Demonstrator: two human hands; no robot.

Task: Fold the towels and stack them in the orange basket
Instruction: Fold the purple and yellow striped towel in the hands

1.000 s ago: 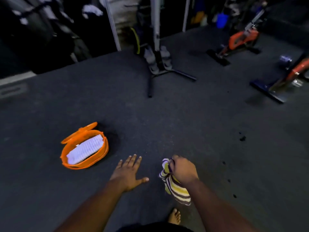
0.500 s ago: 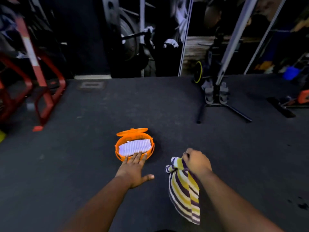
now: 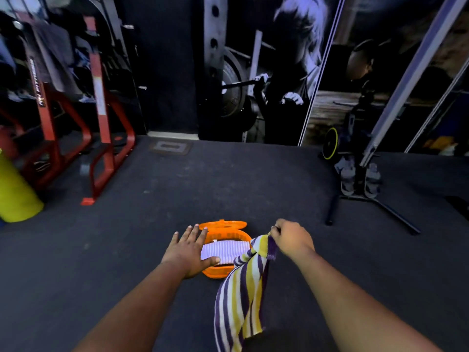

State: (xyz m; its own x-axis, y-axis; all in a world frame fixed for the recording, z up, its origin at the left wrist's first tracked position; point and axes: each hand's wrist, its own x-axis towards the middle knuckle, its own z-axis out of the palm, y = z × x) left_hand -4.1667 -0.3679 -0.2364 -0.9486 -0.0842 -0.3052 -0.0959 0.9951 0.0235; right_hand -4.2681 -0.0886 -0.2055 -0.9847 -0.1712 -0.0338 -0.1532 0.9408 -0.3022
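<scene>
Around the orange basket [image 3: 220, 271], your landmark throughout, the dark gym floor [image 3: 228, 184] spreads widest; well beyond the basket to the far left stands a red rack [image 3: 101, 138], and well beyond it to the far right a black stand [image 3: 365, 189]. Next in size is the purple, yellow and white striped towel [image 3: 241, 295], which hangs unfolded just right of the basket, its long axis running down from the basket's right rim toward you, its top corner bunched. Your right hand [image 3: 291, 238] holds that corner with fingers curled tight round it, just right of the rim. Your left hand [image 3: 189, 250] is spread flat with straight fingers, holding nothing, over the basket's left edge; whether it touches the rim you cannot tell. Inside the basket lies a folded white ribbed towel [image 3: 223, 250], and the hinged lid [image 3: 223, 224] stands open behind it. Judging by this, the free hand is nearer the towel's loose length below the grip.
</scene>
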